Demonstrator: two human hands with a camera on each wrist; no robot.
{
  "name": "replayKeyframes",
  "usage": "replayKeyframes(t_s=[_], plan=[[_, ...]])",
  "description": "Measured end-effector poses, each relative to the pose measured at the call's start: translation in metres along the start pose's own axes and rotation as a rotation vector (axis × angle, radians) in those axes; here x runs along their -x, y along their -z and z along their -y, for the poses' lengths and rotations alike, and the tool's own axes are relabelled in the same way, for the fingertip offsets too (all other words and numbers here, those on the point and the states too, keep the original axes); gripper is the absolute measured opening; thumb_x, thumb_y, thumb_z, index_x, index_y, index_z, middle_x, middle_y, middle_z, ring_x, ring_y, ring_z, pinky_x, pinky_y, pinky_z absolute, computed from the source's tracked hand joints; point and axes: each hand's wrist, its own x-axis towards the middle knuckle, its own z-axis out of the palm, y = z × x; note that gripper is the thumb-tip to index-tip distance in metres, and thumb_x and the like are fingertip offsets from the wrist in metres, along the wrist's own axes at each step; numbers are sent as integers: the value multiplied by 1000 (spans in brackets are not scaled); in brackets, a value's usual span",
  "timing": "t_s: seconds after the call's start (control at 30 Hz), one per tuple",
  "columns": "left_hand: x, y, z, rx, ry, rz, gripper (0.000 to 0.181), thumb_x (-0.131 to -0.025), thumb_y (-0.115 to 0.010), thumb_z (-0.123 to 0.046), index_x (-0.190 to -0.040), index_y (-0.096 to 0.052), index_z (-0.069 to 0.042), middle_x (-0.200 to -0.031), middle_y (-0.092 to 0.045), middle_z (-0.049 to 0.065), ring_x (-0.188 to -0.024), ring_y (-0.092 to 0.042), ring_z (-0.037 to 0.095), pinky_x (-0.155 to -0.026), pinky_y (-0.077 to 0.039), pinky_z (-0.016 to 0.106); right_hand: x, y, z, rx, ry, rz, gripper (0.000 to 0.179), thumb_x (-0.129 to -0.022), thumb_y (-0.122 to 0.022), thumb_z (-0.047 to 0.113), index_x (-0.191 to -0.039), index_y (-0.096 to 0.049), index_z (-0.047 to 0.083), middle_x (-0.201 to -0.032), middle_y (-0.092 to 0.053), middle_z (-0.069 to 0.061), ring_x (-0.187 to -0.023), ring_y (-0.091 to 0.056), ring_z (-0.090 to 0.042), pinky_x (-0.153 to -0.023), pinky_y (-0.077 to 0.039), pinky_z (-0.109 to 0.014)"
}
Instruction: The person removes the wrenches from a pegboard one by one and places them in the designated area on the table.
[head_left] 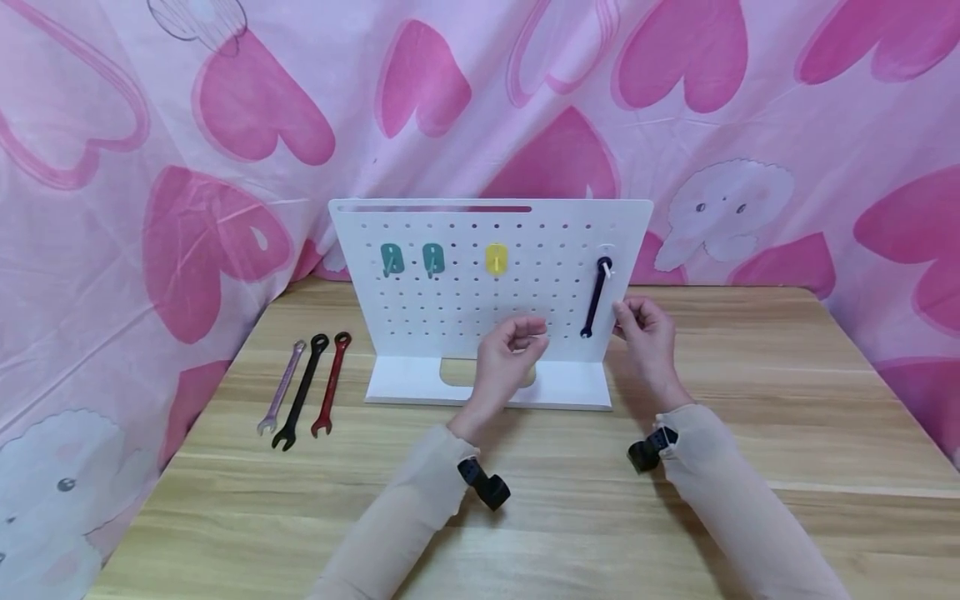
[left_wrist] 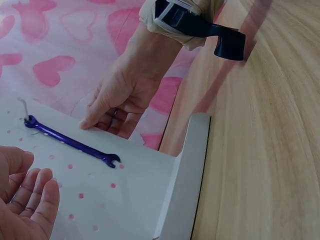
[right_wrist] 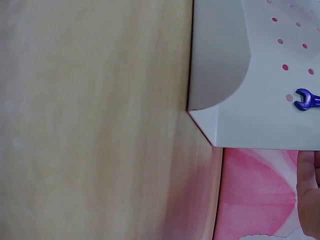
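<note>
A white pegboard (head_left: 405,321) stands upright on its base. On a white hook (head_left: 608,271) at its right side hangs a dark blue-purple combination wrench (head_left: 595,302), its open end downward. My right hand (head_left: 649,346) grips the board's right edge, thumb at the front and fingers behind, beside the wrench. In front of the board's lower middle, my left hand (head_left: 504,362) hovers with loosely bent fingers and nothing in them. The left wrist view shows the wrench (left_wrist: 72,142) lying close along the board face.
Two green hooks (head_left: 432,258) and a yellow hook (head_left: 496,259) sit on the board. Left of it on the wooden table (head_left: 555,517) lie a light purple wrench (head_left: 282,387), a black wrench (head_left: 301,393) and a red wrench (head_left: 331,385). A pink heart-patterned cloth (head_left: 420,83) hangs behind.
</note>
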Motion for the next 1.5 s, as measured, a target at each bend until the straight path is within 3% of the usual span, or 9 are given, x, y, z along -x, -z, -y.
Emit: replayKeyframes(t_s=[0.23,0.47,0.93,1.13,1.5], plan=[[-6,-15,3,0,-25,-45,23,-85,-67,-5,-108,-64,-5,-106,-68,10,-90,-66,19,-81,-53,20,0,-1,0,12,9,2,30,-93,-55,31,-104,-60,4,-94,-61,3,-92,-62,-7,-82,-53,-23],[-13,-29,3,-33,-5,-55,24,-86,-67,-9,-110,-64,-9,-107,-68,4,-89,-64,9,-80,-52,17,1,-1,-1,7,30,-5,31,-93,-55,31,-105,-60,3,-94,-61,3,-91,-62,-8,-80,-53,-18],[-21,-47,6,0,-41,-71,27,-83,-68,-1,-110,-65,-6,-107,-69,8,-90,-68,17,-79,-52,16,-3,-3,-5,-38,56,-29,17,-93,-57,22,-92,-62,6,-84,-62,3,-80,-63,-3,-74,-54,-17],[-23,-56,10,37,-23,-89,28,-82,-69,-1,-109,-65,-6,-107,-69,7,-90,-68,16,-78,-53,16,3,-4,8,-84,36,-14,15,-94,-56,14,-93,-61,1,-84,-62,-1,-81,-64,-5,-76,-54,-21],[-25,-64,10,41,-21,-114,29,-83,-68,-2,-111,-64,-7,-110,-68,7,-93,-67,16,-79,-53,16,11,-5,22,-57,44,5,18,-95,-54,12,-96,-59,-5,-84,-61,-2,-82,-64,-6,-78,-54,-22]])
